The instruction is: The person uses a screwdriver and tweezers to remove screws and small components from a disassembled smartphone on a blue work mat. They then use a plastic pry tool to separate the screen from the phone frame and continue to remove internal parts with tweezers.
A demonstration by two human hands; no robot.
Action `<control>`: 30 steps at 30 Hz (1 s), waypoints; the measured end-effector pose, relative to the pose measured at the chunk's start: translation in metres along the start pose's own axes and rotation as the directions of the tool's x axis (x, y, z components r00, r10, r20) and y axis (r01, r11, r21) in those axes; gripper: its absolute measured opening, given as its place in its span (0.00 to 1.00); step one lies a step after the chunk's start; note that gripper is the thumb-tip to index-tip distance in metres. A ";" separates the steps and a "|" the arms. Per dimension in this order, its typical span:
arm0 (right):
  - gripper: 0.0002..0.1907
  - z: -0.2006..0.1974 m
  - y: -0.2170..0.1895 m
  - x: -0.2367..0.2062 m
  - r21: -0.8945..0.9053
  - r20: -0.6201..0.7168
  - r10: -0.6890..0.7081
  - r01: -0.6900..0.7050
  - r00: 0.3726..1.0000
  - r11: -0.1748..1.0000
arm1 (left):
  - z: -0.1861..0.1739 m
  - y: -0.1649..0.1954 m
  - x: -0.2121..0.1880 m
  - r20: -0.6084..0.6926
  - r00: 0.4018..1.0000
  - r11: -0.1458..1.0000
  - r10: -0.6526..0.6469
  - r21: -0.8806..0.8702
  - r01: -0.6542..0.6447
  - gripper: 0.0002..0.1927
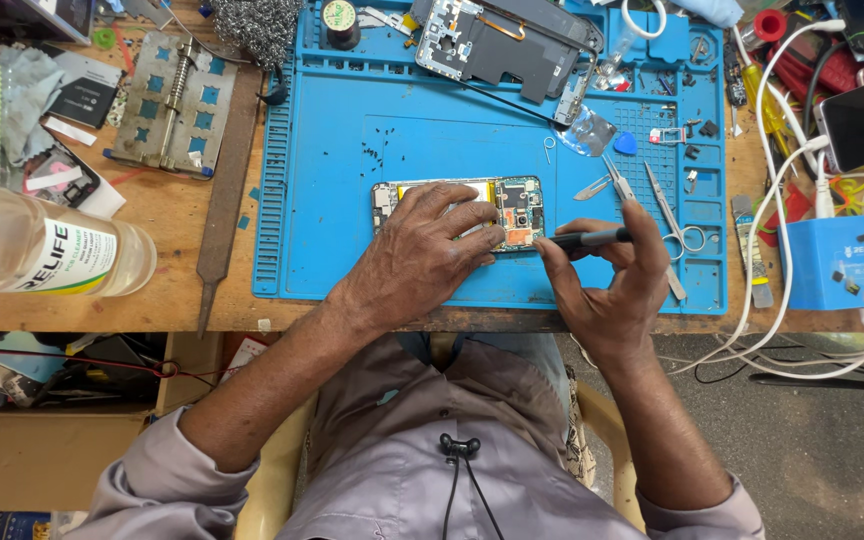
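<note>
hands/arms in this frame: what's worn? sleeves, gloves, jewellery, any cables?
Both hands are bare: no gloves, rings or watch visible on the left hand or right hand. Forearms are uncovered; pale grey-lilac shirt sleeves are pushed up to about the elbows. A thin black cord with a small clip hangs down the shirt front.

Work mat: blue, matt, rubbery look, ribbed edges and moulded compartments.
Opened phone: bare circuit board, dull metal shields, glossy yellow-edged battery face.
Screwdriver: dark matt handle.
Tweezers: bright polished metal.
Scissors: shiny metal.
Bench top: worn, scuffed wood.
File: dull, rough grey metal.
Holding jig: brushed, scratched metal plate.
Bottle: clear glossy plastic, paper label.
Wire wool: tangled, shiny metal.
Box: smooth blue plastic.
Cables: white, smooth sheath.
Shirt: soft matt cloth.
</note>
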State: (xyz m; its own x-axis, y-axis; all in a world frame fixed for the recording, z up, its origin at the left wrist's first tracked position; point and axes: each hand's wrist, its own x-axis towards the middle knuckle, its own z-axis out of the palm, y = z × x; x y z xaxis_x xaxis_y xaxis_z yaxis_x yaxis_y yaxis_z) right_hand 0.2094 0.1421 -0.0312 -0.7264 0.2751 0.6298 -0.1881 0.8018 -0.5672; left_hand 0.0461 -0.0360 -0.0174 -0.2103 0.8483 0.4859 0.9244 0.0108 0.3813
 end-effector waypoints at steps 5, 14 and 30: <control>0.41 -0.002 -0.016 0.014 -0.116 0.050 -0.003 0.008 0.999 0.993 | 0.000 0.000 0.001 0.003 1.000 1.000 0.005 -0.012 -0.005 0.17; 0.31 -0.024 -0.028 0.049 -0.049 0.226 0.081 -0.071 0.971 0.996 | -0.009 -0.003 0.013 0.000 1.000 0.991 -0.022 -0.132 0.022 0.18; 0.30 -0.024 -0.019 0.047 0.130 0.156 0.046 -0.067 0.987 0.989 | 0.004 -0.017 0.067 0.249 0.967 0.600 -0.060 -0.765 0.234 0.45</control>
State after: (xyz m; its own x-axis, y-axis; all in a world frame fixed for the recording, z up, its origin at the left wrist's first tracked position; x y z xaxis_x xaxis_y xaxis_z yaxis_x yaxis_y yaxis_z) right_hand 0.1950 0.1525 0.0225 -0.8284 0.2255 0.5127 -0.2237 0.7059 -0.6721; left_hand 0.0175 0.0229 0.0052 -0.1795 0.9511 0.2513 0.2618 -0.2001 0.9441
